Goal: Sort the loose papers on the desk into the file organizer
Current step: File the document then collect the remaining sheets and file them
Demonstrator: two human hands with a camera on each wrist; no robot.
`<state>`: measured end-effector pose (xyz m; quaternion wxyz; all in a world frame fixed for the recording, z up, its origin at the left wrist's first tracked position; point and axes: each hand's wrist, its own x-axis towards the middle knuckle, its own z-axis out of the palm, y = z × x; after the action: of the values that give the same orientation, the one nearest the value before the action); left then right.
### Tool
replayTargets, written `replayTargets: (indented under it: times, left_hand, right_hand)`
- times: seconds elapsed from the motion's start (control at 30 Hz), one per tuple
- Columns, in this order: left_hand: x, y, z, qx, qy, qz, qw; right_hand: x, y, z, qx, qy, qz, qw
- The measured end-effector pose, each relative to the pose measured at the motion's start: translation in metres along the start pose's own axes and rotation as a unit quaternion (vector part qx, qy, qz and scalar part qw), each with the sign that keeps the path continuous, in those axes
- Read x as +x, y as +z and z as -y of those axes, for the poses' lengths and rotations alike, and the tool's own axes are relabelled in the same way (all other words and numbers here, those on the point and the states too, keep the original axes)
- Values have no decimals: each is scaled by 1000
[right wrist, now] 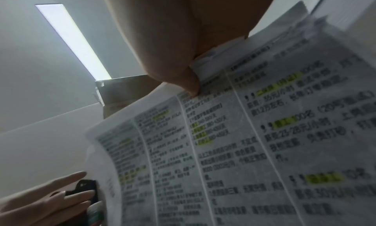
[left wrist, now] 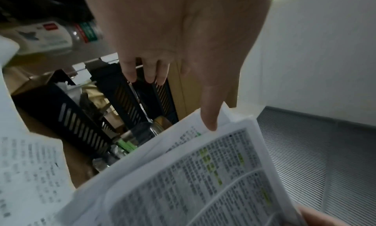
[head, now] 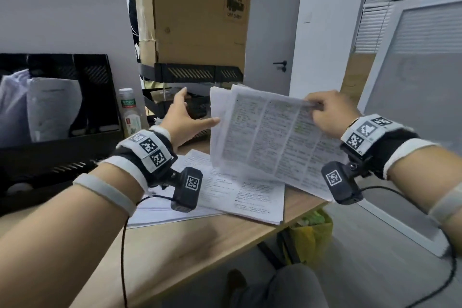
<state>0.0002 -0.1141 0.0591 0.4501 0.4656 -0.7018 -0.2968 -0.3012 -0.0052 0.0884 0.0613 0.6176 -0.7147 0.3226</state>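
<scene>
A: How much is judged done?

B: Some sheets are already seen standing in the organizer [head: 50, 97] at the left of the desk [head: 175, 252]. More papers [head: 240, 195] are left lying flat near the desk's edge, so the sorting is judged partly finished at most (which slot is meant for which sheet cannot be told).

A: And the sheaf [head: 270, 137]?

B: It is held up in the air above the flat papers, to the right of the organizer and well apart from it. Several printed pages with green highlighting are made out in it.

A: How is it gripped?

B: Its upper right edge is pinched by the right hand [head: 330, 112], thumb on the printed face and fingers curled behind, as shown in the right wrist view. The left hand [head: 185, 120] is spread, fingers straight and parted; nothing is grasped by it. Its thumb [left wrist: 211, 117] is laid against the sheaf's left edge, seemingly touching.

A: What is left?

B: The sheaf is yet to be filed, then the flat papers.
</scene>
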Motion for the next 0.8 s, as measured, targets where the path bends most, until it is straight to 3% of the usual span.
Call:
replayTargets:
  times: [0.13,0.23,0.33,0.4,0.47,0.53,0.67,0.8]
  left_hand:
    - [-4,-10,14,-56,-24,109,992]
    - [-11,-13,35,-122,-34,118,985]
    - [-14,-13,50,-133,-81,63,986]
    - [-11,-15,57,-124,-117,34,985]
    - [-7,-19,63,-73,-150,45,985]
    - [-4,-20,65,56,-176,84,979]
    - [-5,-15,64,325,-200,208,901]
    - [2,-17,69,301,-249,230,891]
  right_hand:
    - [2,-2,28,43,-49,4,998]
    - [6,-1,40,93,-60,-15,994]
    - [14,10,27,104,41,-43,993]
    - [13,28,11,131,159,69,976]
    - [5,55,-8,168,265,239,919]
    - [-6,83,-19,183,310,327,874]
    - [-20,105,-20,229,333,345,847]
    - [-23,101,-11,296,324,308,844]
